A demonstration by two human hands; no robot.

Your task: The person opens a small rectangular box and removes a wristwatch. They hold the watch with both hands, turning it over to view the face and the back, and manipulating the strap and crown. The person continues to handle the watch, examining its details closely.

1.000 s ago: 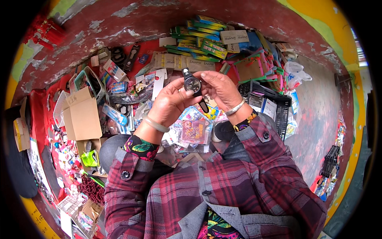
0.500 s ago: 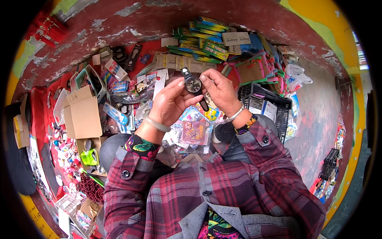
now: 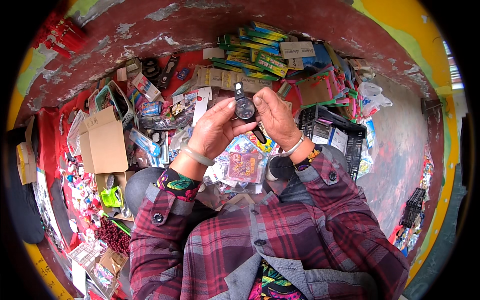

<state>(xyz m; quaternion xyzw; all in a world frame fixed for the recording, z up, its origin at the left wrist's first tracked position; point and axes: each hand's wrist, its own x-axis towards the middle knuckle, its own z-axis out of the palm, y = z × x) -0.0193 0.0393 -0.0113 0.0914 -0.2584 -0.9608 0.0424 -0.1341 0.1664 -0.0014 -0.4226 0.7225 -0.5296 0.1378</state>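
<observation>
Holding the black watch (image 3: 244,107) up beyond the pink packet (image 3: 243,166), you have it between both hands, dial facing up. A second ago your left thumb lay over the dial's lower part; now it sits at the left rim, and since half a second ago the upper strap (image 3: 239,89) has swung straighter. That leaves the dial uncovered, with the lower strap (image 3: 259,135) hanging toward the packet. Your left hand (image 3: 212,127) grips the watch, fingers curled beneath it; your right hand (image 3: 278,117) has its fingers closed at the opposite rim, though I cannot tell how firmly they press. Left of the packet stands an open cardboard box (image 3: 104,142); right of it, a black crate (image 3: 356,137); far beyond it, stacked flat boxes (image 3: 270,62).
</observation>
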